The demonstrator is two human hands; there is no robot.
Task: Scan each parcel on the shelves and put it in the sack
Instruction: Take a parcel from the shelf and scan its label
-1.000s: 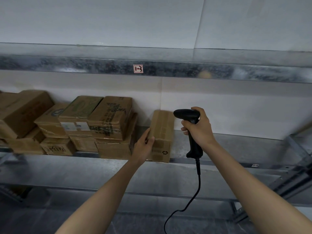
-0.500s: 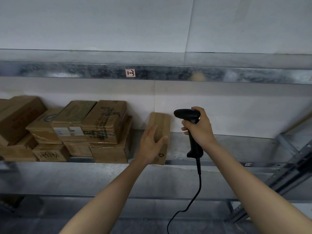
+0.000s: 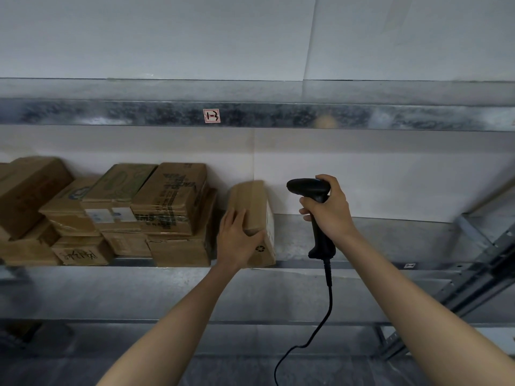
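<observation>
— The parcel (image 3: 252,215)?
— On the shelf (image 3: 362,238), beside the stack (image 3: 172,215), long axis running back toward the wall, recycling mark outward. Left hand (image 3: 237,240) clasps its near end; right hand (image 3: 327,210) grips the scanner (image 3: 308,188), nose pointing left.

A plain white wall (image 3: 390,174) backs the galvanised metal shelf (image 3: 376,235). The upper beam (image 3: 278,115) carries a small red-edged label (image 3: 211,115). Light is dim.

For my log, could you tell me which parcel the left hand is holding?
The lone parcel right of the stacked parcels, bearing a recycling mark; the left hand grips it.
</observation>
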